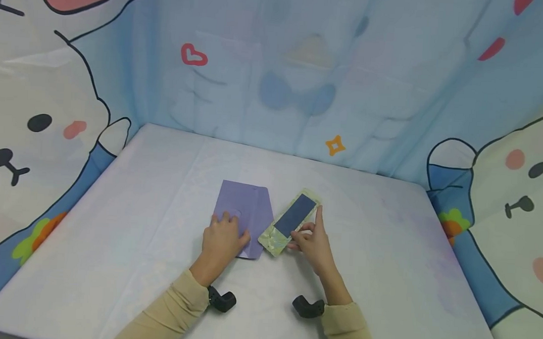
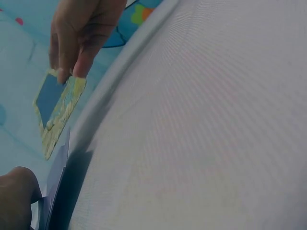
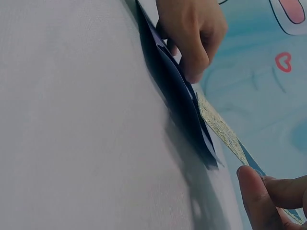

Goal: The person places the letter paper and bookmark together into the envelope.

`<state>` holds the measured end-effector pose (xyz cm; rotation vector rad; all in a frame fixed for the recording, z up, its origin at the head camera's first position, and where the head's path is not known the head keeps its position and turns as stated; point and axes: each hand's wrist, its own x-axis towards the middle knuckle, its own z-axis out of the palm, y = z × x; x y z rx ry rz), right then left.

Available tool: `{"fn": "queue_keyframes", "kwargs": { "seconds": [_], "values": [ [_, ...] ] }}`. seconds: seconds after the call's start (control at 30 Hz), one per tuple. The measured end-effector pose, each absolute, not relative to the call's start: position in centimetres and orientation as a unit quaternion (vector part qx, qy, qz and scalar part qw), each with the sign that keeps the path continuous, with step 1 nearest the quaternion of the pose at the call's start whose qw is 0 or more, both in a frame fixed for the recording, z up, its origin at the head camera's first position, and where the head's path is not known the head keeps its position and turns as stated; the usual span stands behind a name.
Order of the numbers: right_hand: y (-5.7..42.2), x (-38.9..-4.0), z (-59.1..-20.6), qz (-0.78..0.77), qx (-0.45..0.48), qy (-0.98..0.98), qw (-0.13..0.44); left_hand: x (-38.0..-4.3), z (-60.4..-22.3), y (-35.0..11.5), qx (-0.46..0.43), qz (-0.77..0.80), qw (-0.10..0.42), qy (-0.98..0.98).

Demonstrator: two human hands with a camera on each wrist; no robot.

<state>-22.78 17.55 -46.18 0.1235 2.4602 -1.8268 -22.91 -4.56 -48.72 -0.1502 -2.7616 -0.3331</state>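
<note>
Head view: on the white counter (image 1: 399, 266) I see a purple envelope (image 1: 235, 195), gripped by the bent fingers of the left hand (image 1: 222, 240); the right hand (image 1: 315, 246) pinches a yellow-green packet (image 1: 275, 240), dark-blue-panelled, slanting beside it. Left wrist view: right fingers close upon the packet. Right wrist view: the envelope's near edge gapes slightly.

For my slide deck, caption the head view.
Over a white table, the left hand holds an envelope and the right hand a packet close beside it.
</note>
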Motion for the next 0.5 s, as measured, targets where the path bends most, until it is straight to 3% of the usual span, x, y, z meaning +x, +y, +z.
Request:
{"fn": "queue_keyframes", "kwargs": {
  "seconds": [0.5],
  "values": [
    [13.9, -23.7, -46.1, -0.505, 0.019, 0.862, 0.035, -23.2, -49.1, -4.7, -0.058, -0.103, 0.207, -0.971]
  ]
}}
